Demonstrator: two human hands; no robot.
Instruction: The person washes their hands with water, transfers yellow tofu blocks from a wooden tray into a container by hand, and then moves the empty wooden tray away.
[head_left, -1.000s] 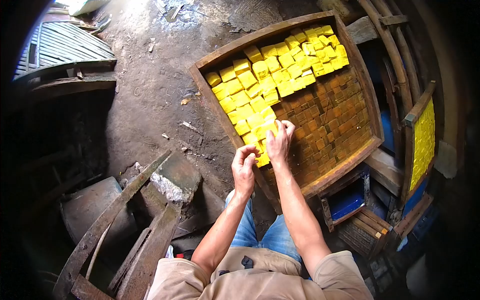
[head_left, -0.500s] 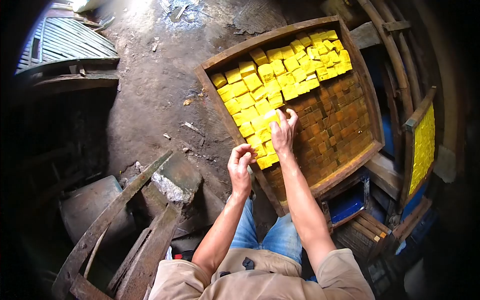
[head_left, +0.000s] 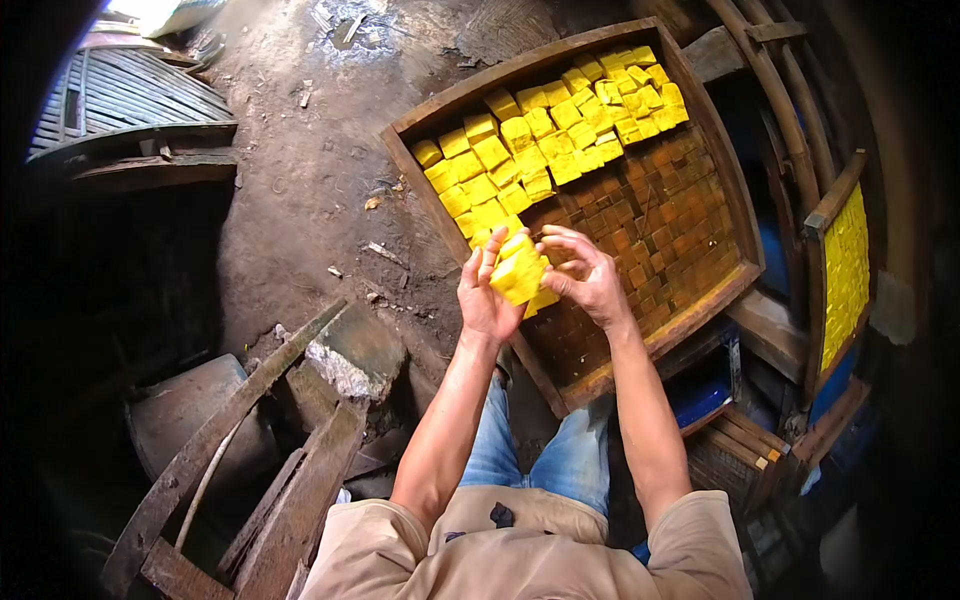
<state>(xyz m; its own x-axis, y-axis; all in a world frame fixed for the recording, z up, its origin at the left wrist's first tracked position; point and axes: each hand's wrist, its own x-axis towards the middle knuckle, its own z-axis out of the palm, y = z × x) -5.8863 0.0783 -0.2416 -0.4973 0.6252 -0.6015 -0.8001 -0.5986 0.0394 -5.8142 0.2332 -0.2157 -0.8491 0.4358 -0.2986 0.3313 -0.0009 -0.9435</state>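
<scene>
My left hand point(head_left: 490, 300), palm turned up, cradles yellow tofu blocks point(head_left: 520, 272) over the near left edge of a wood-framed tray point(head_left: 578, 388). Its fingers wrap the left side of the blocks. Just right of them is my right hand point(head_left: 592, 285), fingers curved and apart, thumb tip right at the edge of the held tofu. Rows of more yellow tofu point(head_left: 535, 140) cover the far and left parts of the tray. Woven bamboo strips point(head_left: 650, 220) show across its right and near parts. Some tofu at the near left is hidden behind my hands.
At the right, another framed tray of yellow tofu point(head_left: 847, 275) stands tilted by wooden poles point(head_left: 795, 100). A blue container point(head_left: 700, 400) sits below the tray. Rough planks point(head_left: 300, 490), a stone block point(head_left: 357, 350) and a bucket point(head_left: 205, 410) lie at left on the dirt floor.
My left hand has turned palm up and now carries tofu blocks lifted from the near left rows. My right hand has moved down and right, off the rows.
</scene>
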